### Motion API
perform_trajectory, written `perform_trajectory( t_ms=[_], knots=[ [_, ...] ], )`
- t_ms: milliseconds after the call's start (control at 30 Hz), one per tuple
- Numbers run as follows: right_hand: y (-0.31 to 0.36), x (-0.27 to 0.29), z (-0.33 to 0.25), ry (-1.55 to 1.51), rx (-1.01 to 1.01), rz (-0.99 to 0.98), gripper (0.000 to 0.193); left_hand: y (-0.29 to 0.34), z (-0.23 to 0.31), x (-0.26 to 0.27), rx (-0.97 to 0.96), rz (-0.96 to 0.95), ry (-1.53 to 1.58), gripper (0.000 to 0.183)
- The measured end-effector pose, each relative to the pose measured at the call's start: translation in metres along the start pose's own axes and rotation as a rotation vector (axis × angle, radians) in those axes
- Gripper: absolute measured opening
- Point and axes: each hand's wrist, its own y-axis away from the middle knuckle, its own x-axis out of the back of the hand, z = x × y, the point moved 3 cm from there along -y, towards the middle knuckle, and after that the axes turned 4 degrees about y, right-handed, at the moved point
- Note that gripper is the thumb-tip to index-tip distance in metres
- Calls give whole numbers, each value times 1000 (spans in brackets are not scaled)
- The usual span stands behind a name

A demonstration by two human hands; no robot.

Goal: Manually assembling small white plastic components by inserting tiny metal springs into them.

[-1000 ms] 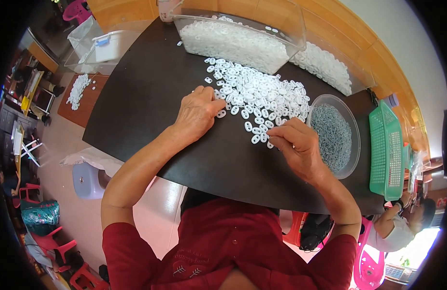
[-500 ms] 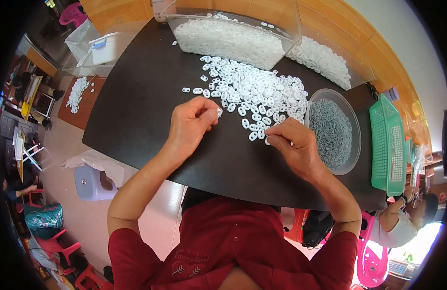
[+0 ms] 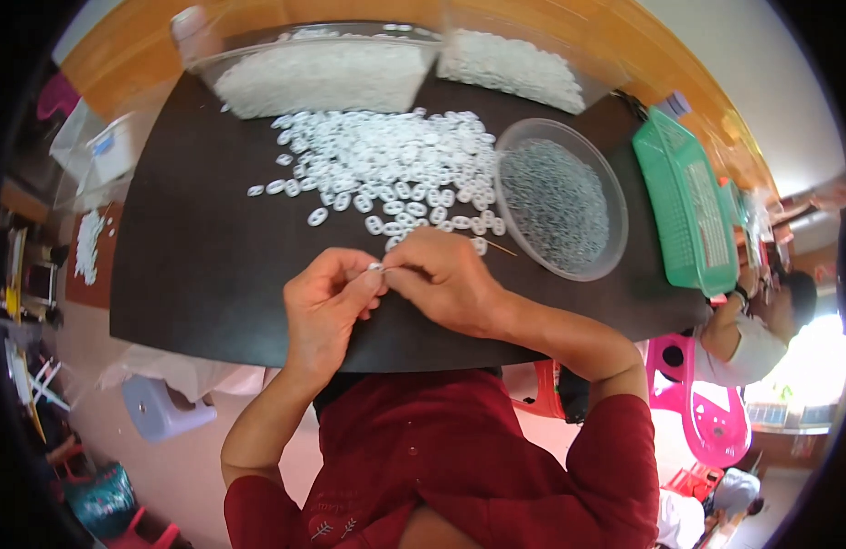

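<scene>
Holds the left hand and the right hand close together in front of the torso, nearly fingertip to fingertip. Pinches with the left thumb and index finger, curling the other left fingers inward below. Turns the back of the right hand upward, drawing its fingertips in to a fine grip and leaving most of its other fingers hidden beneath. Slants the left forearm steeply forward from a bent left elbow. Stretches the right forearm inward at a flatter angle from the right elbow, set wide of the body.
</scene>
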Motion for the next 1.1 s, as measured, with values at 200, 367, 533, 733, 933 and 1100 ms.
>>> perform_trajectory(
  t_ms=[200,367,533,733,933,1100],
  knots=[
    [14,29,5,132,37,50,4,2,-4,-2,-57,-22,34,12],
    [24,108,47,456,-21,290,5,7,-8,0,-45,15,35,12],
    [43,123,79,655,-119,82,10,13,-23,-13,54,-45,22,12],
    [35,114,83,834,8,-6,8,13,-28,-14,45,-36,3,11],
    [29,109,86,892,96,-119,6,13,-29,-13,27,-42,31,12],
    [23,109,86,841,140,-135,9,15,-30,-9,9,-57,44,12]
  ],
)
